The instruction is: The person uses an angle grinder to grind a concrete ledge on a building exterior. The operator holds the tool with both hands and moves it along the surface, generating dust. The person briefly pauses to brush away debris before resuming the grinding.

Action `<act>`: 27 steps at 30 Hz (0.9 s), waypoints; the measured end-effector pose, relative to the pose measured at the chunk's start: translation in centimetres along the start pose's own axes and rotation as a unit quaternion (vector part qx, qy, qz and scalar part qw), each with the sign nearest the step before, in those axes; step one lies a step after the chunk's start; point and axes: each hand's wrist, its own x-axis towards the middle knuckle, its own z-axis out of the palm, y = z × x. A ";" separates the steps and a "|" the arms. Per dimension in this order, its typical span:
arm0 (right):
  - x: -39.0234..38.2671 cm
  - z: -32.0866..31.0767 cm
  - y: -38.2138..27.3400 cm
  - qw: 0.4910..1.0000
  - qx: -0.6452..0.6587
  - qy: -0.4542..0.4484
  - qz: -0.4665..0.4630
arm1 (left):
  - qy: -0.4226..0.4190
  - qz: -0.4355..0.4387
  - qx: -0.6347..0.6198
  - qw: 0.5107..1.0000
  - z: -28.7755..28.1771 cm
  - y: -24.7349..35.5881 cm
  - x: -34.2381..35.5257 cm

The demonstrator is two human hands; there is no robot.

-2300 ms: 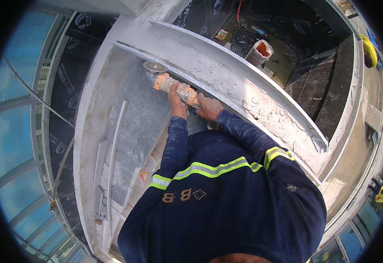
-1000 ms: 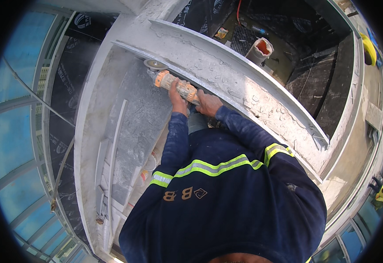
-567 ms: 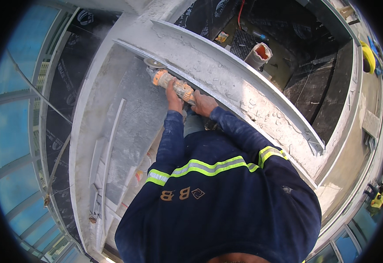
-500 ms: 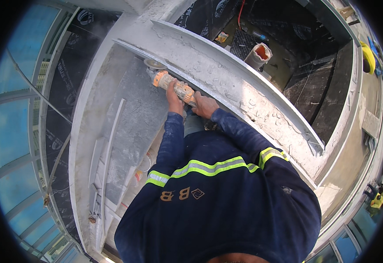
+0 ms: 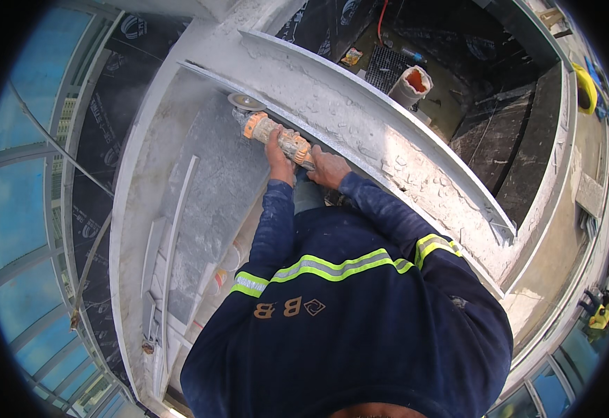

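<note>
Both my hands hold a dusty orange angle grinder in front of me. My left hand wraps round the middle of its body, and my right hand grips the rear end. The round disc at its far end lies against or very close to the edge of a long grey metal angle strip; exact contact cannot be made out. That strip runs along the side of a whitish concrete ledge. Pale dust hangs around the disc.
Beyond the ledge lies a dark pit holding an orange-lined pipe and a black grid. Loose metal strips lie at left on a grey slab. A cable hangs by the blue glazing. Another person is far right.
The grinder and both hands stay almost in place, with only a very slight shift. More dust shows near the disc and the strip's far end.
</note>
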 end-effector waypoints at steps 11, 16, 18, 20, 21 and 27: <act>2.3 0.9 0.5 1.000 -0.006 0.000 -0.002 | 0.024 -0.002 0.028 0.999 1.4 1.1 0.8; 0.8 0.0 -0.2 1.000 -0.005 -0.010 0.006 | 0.016 -0.017 0.014 1.000 0.8 0.8 0.3; 0.0 -0.2 -0.3 1.000 -0.011 -0.007 0.001 | 0.010 -0.019 0.021 1.000 0.6 0.5 0.1; -0.7 -0.4 -0.6 1.000 -0.008 -0.006 -0.002 | -0.008 -0.017 0.041 0.999 -1.0 0.1 0.5; -1.0 -0.5 -0.4 1.000 -0.006 -0.005 0.000 | -0.006 -0.021 0.038 0.999 -0.9 0.0 0.3; -1.1 -0.4 -0.2 1.000 -0.008 -0.006 0.015 | -0.002 -0.014 0.029 0.999 -0.7 -0.4 -0.3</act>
